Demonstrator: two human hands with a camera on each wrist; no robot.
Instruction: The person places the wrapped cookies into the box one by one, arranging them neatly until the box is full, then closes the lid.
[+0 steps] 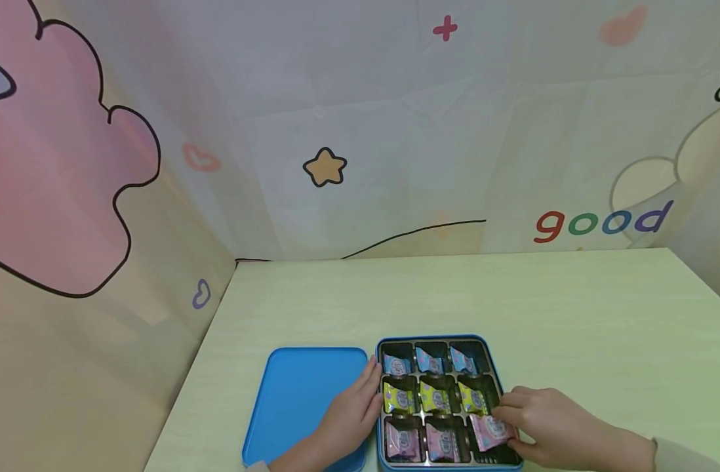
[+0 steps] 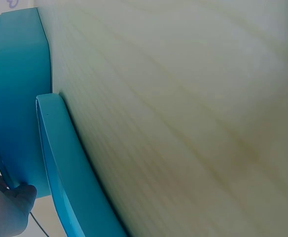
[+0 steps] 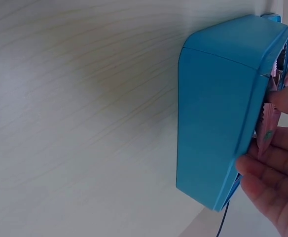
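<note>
A blue rectangular tin point(image 1: 512, 467) holds a dark tray split into compartments with wrapped candies. My right hand point(image 1: 545, 419) pinches a pink wrapped candy point(image 1: 490, 431) between thumb and fingers, over the front right compartment. In the right wrist view, the pink candy point(image 3: 268, 129) shows at the tin's rim, with the fingers around it. Against the tin's left side rests my left hand point(image 1: 354, 410), its fingers straight. Part of that hand point(image 2: 8, 205) also appears in the left wrist view, beside the tin's blue wall point(image 2: 18, 98).
Left of the tin lies a blue lid point(image 1: 307, 400), partly under my left forearm. Blue candies point(image 1: 429, 362) fill the back row, yellow ones point(image 1: 435, 397) the middle, and pink ones point(image 1: 441, 443) the front. Behind the pale table point(image 1: 454, 295) hangs a printed cloth point(image 1: 383, 131).
</note>
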